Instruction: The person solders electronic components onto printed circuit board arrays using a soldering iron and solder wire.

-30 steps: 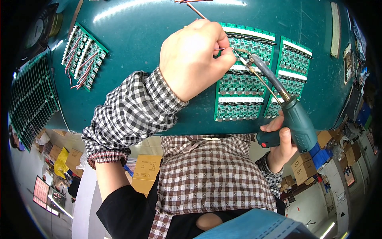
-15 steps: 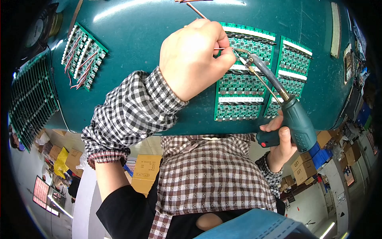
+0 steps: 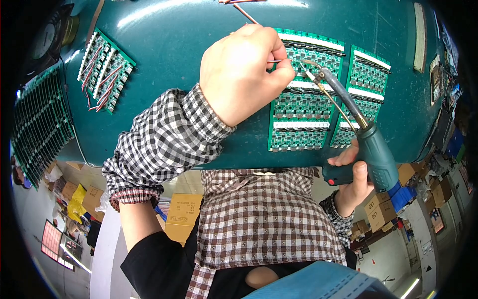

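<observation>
My left hand (image 3: pixel 244 74) is closed over the upper left of a green circuit board panel (image 3: pixel 301 110). A thin wire (image 3: pixel 274 61) is pinched between its thumb and fingers, its end pointing right. My right hand (image 3: pixel 356 182) grips a dark green soldering gun (image 3: pixel 377 157) by its handle, with a red button at the handle's end. The gun's bent tip (image 3: pixel 309 63) hangs over the panel, a small gap to the right of my left fingertips. A thin metal feed tube (image 3: pixel 331 98) runs alongside the barrel toward the tip. Whether the tip touches the board I cannot tell.
Another green panel (image 3: pixel 368 74) lies to the right. At left lies a smaller board (image 3: pixel 105 70) with red and white wires, beside a row of upright boards (image 3: pixel 42 124). Loose reddish wires (image 3: pixel 245 12) lie at the far edge of the green table (image 3: pixel 174 55).
The soldering gun has shifted slightly right, and its tip has drawn away from my left fingertips and the wire end. My left hand has stayed in place.
</observation>
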Demonstrator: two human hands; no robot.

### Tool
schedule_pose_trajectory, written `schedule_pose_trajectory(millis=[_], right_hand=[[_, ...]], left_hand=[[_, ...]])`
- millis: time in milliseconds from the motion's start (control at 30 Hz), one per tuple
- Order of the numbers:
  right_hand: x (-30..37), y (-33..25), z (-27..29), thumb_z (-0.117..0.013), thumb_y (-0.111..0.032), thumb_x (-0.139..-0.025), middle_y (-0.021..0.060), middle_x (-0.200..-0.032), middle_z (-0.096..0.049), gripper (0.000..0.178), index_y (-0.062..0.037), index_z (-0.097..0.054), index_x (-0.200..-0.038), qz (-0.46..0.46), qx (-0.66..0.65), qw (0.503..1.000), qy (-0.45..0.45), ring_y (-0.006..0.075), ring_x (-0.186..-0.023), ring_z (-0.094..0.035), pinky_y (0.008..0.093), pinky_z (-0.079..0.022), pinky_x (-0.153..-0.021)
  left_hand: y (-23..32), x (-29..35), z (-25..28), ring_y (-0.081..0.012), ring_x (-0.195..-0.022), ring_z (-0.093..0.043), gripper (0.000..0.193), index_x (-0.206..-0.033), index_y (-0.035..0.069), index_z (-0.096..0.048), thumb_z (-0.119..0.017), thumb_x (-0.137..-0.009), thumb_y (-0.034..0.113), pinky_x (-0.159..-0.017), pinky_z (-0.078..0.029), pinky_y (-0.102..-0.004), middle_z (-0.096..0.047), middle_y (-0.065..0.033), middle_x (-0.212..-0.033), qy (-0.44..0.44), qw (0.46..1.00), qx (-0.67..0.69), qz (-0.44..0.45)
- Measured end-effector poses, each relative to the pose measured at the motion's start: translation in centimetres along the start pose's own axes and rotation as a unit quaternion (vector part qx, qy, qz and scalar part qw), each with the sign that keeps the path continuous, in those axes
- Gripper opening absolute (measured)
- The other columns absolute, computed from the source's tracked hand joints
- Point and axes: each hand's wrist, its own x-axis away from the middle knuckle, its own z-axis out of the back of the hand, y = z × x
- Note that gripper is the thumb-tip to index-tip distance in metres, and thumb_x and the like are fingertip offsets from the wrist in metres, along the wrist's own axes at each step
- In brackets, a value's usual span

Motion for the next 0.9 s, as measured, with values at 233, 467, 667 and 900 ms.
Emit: schedule_pose_trajectory(millis=[233,467,667,900], right_hand=[[-0.1,0.3,0.4,-0.062,-0.029,-0.084,0.0093,-0.073,-0.052,0.058,0.0132,-0.042,-0.118,0.004,-0.015,1.0,0.008,0.0176,-0.065,-0.055,0.0329,-0.054,-0.058],[-0.3,0.1,0.7,-0.059,-0.03,-0.085,0.0093,-0.074,-0.051,0.055,0.0124,-0.043,-0.116,0.011,-0.033,0.999,0.011,0.0174,-0.066,-0.054,0.033,-0.054,-0.059],[-0.2,0.4,1.0,-0.059,-0.032,-0.085,0.0092,-0.075,-0.051,0.054,0.0114,-0.045,-0.114,0.003,-0.041,0.999,0.011,0.0174,-0.066,-0.054,0.0335,-0.054,-0.059],[-0.2,0.5,1.2,-0.068,-0.03,-0.078,0.0108,-0.075,-0.054,0.062,0.0156,-0.045,-0.113,-0.029,-0.085,0.996,0.025,0.0196,-0.066,-0.057,0.0354,-0.055,-0.06]], left_hand=[[0.3,0.0,0.2,-0.0127,-0.055,-0.052,0.01,-0.071,0.005,-0.058,-0.067,-0.068,0.007,-0.052,-0.043,-0.0254,-0.053,-0.0033,-0.065,-0.011,1.0,-0.006,0.009],[0.5,0.0,0.3,-0.0123,-0.055,-0.051,0.01,-0.072,0.005,-0.059,-0.067,-0.068,0.01,-0.052,-0.043,-0.0247,-0.053,-0.0029,-0.065,-0.023,0.999,-0.014,0.024],[0.5,0.0,0.5,-0.0088,-0.055,-0.048,0.01,-0.072,0.004,-0.059,-0.068,-0.069,0.008,-0.051,-0.041,-0.0226,-0.053,-0.0012,-0.065,-0.024,0.999,-0.002,0.04],[0.2,0.4,0.3,-0.0098,-0.058,-0.05,0.01,-0.077,0.004,-0.06,-0.068,-0.07,0.004,-0.052,-0.042,-0.0227,-0.053,-0.0016,-0.07,-0.017,1.0,-0.008,0.008]])
